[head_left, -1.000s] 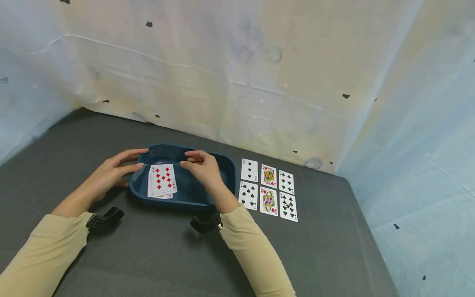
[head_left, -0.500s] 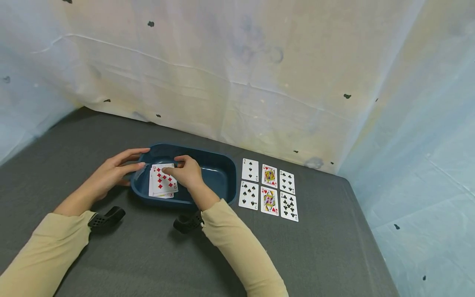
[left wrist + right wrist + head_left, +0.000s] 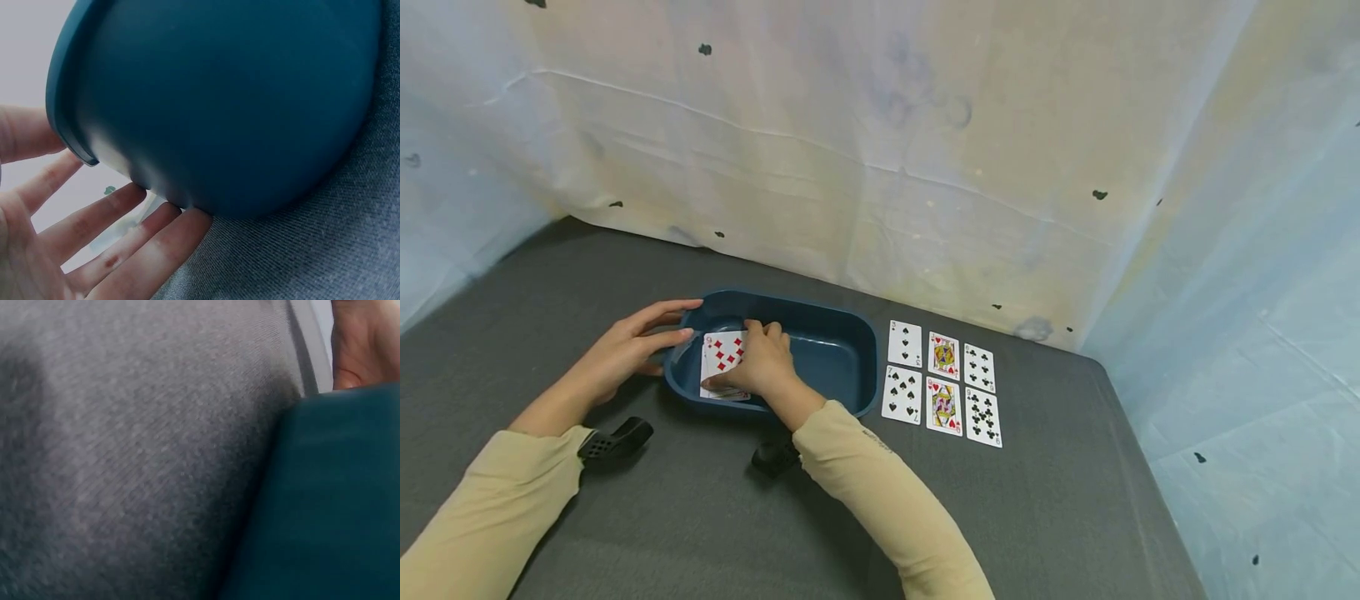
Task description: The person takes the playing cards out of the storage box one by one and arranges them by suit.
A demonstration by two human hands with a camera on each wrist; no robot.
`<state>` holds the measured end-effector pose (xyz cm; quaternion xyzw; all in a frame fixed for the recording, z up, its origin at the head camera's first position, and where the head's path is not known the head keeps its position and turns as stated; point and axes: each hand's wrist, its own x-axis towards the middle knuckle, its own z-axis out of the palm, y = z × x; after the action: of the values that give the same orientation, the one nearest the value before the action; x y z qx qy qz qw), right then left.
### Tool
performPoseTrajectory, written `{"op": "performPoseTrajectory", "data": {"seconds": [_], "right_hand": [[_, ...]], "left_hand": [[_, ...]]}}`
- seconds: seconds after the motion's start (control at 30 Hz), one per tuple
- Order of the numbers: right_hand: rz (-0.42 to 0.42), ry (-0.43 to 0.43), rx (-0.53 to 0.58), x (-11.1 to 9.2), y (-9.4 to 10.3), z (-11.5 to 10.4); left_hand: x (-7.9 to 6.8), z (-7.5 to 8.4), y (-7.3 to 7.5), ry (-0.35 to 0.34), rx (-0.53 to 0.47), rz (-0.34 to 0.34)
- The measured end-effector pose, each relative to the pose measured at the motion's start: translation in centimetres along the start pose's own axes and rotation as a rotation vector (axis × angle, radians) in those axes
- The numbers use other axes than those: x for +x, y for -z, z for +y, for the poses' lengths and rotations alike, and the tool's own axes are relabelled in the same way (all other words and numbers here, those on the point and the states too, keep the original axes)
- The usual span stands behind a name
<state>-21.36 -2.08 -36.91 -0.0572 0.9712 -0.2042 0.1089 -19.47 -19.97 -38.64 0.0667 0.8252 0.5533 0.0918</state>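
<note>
In the head view my left hand [image 3: 619, 346] holds the left end of a dark blue tray [image 3: 867, 367]. The left wrist view shows its thumb over the rim and the other fingertips against the outer wall of the tray [image 3: 219, 106]. My right hand [image 3: 763, 360] is inside the tray, bent over a small pile of playing cards. A nine of diamonds [image 3: 722, 350] lies face up on top. The right thumb crosses its lower part and the fingers bend down at its right side. Whether they pinch the card is hidden.
Right of the tray, several face-up cards lie in two rows, among them a seven of spades [image 3: 902, 394], a queen of hearts [image 3: 943, 406] and a club card [image 3: 983, 417]. A dark grey cloth [image 3: 1060, 500] covers the table. Pale sheeting [image 3: 850, 150] hangs behind.
My right hand has come left and down from above the middle of the tray onto the card pile, its thumb now across the nine of diamonds. The left hand stays at the rim.
</note>
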Motion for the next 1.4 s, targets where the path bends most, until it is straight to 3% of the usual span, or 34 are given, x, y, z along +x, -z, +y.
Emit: {"op": "performPoseTrajectory", "data": {"seconds": [0.3,0.57,1.03,1.23,1.4], "right_hand": [[-0.018,-0.095,0.044,0.0,0.2,-0.1],[0.071,-0.061,0.213,-0.1,0.8,0.2],[0.056,-0.07,0.388,-0.8,2.1,2.3],[0.026,0.027,0.54,-1.4,3.0,4.5],[0.039,0.101,0.555,-2.1,4.1,6.1]], "left_hand": [[0.0,-0.1,0.0,0.005,-0.004,0.0],[-0.1,0.0,0.1,0.006,0.007,0.01],[-0.1,0.0,0.0,0.001,-0.017,-0.003],[-0.1,0.0,0.0,0.0,-0.015,-0.002],[-0.1,0.0,-0.1,-0.003,-0.011,0.001]]}}
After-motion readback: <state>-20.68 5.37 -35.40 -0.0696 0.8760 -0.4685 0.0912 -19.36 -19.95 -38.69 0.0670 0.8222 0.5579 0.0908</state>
